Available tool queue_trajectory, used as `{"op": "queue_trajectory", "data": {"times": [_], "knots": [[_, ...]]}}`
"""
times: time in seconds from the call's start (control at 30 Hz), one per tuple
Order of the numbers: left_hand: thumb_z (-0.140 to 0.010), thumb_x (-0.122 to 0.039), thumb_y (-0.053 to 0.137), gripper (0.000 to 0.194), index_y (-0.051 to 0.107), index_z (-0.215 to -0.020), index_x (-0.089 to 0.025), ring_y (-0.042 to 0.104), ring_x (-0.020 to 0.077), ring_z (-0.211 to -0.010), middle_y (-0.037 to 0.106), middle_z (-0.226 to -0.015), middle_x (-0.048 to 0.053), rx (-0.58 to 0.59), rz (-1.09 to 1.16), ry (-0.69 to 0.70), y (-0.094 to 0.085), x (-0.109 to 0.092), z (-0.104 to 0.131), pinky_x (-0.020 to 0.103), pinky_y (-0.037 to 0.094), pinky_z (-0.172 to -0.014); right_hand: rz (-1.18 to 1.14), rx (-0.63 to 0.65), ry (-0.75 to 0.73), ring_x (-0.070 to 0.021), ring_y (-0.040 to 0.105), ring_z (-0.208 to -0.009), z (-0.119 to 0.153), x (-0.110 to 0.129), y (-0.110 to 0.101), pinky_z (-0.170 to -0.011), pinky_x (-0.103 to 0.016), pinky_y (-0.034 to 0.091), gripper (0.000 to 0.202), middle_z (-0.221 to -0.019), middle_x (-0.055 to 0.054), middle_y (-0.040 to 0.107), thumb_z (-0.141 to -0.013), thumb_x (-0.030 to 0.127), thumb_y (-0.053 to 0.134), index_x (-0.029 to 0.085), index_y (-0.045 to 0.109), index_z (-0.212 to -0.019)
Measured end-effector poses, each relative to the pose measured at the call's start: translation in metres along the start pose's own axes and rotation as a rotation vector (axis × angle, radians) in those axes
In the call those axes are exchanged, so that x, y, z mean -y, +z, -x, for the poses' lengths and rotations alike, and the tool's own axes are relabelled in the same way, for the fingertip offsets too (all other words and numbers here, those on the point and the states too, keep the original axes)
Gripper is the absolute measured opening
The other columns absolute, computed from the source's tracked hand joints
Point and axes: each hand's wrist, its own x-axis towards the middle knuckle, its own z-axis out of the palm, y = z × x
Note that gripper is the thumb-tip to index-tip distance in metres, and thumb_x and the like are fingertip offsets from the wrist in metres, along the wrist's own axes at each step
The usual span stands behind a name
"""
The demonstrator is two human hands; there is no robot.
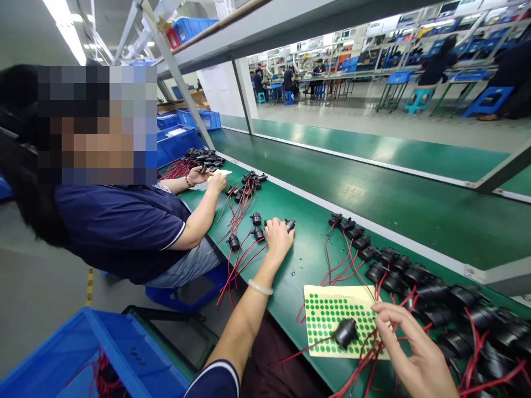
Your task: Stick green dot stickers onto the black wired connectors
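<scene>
Reaching out over the green bench, my left hand is closed around a black cylindrical part, whose end shows past the fingers. A few like parts with red wires lie just left of it. At the lower right, my right hand has thumb and forefinger together at the right edge of a pale sheet of green dot stickers, beside red wires; what it pinches is too small to tell. One black part rests on that sheet.
Rows of black parts with red wires fill the bench's right. At left a co-worker sits handling a part and a pale sheet. A blue crate stands lower left. A metal frame runs behind the bench.
</scene>
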Motion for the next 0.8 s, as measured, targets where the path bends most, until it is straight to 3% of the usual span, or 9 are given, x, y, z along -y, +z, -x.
{"op": "queue_trajectory", "data": {"times": [0.2,0.33,0.43,0.5,0.67,0.8], "knots": [[-0.088,-0.027,0.065,0.025,0.064,-0.109,-0.014,0.067,0.0192,-0.091,0.071,-0.101,0.008,0.155,0.39,0.146,-0.055,-0.021,0.06,0.031,0.052,-0.086,-0.059,0.026,-0.003,-0.0173,0.068,-0.093,-0.009,0.016,-0.009,-0.081,-0.022,0.052,0.012,-0.098,-0.003,0.067,-0.097,0.028,0.051,0.025,0.058,-0.088],[-0.08,-0.03,0.076,0.034,0.059,-0.106,-0.016,0.067,0.0169,-0.08,0.074,-0.091,0.008,0.394,1.123,0.088,-0.086,-0.029,0.11,0.028,0.052,-0.076,-0.147,0.048,-0.032,-0.0135,0.066,-0.095,-0.02,0.042,-0.015,-0.087,-0.017,0.049,0.009,-0.1,-0.002,0.064,-0.097,0.025,0.052,0.024,0.057,-0.09],[-0.08,-0.033,0.077,0.037,0.058,-0.107,-0.018,0.062,0.0126,-0.068,0.073,-0.083,0.006,0.607,1.427,0.047,-0.091,-0.029,0.142,0.022,0.048,-0.064,-0.223,0.108,-0.066,-0.0133,0.064,-0.099,-0.024,0.063,-0.02,-0.087,-0.016,0.048,0.008,-0.101,-0.002,0.062,-0.097,0.023,0.052,0.025,0.055,-0.091],[-0.081,-0.038,0.075,0.038,0.063,-0.108,-0.014,0.059,0.0114,-0.066,0.07,-0.081,0.007,0.685,1.546,0.007,-0.089,-0.03,0.157,0.02,0.045,-0.061,-0.264,0.169,-0.083,-0.013,0.062,-0.101,-0.026,0.075,-0.023,-0.088,-0.016,0.048,0.007,-0.102,-0.001,0.06,-0.098,0.023,0.052,0.025,0.054,-0.092],[-0.085,-0.043,0.068,0.042,0.071,-0.107,-0.008,0.053,0.0104,-0.067,0.061,-0.081,0.007,0.702,1.641,-0.15,-0.086,-0.039,0.183,0.018,0.04,-0.059,-0.307,0.313,-0.101,-0.0116,0.058,-0.107,-0.028,0.097,-0.026,-0.09,-0.017,0.047,0.01,-0.11,-0.002,0.056,-0.099,0.018,0.049,0.026,0.052,-0.093],[-0.087,-0.054,0.062,0.044,0.07,-0.101,-0.013,0.044,0.0084,-0.06,0.052,-0.075,0.002,0.666,1.63,-0.149,-0.084,-0.047,0.193,0.018,0.033,-0.052,-0.295,0.352,-0.121,-0.0117,0.054,-0.11,-0.028,0.105,-0.023,-0.093,-0.019,0.044,0.012,-0.112,-0.002,0.053,-0.099,0.017,0.048,0.026,0.051,-0.093]]}}
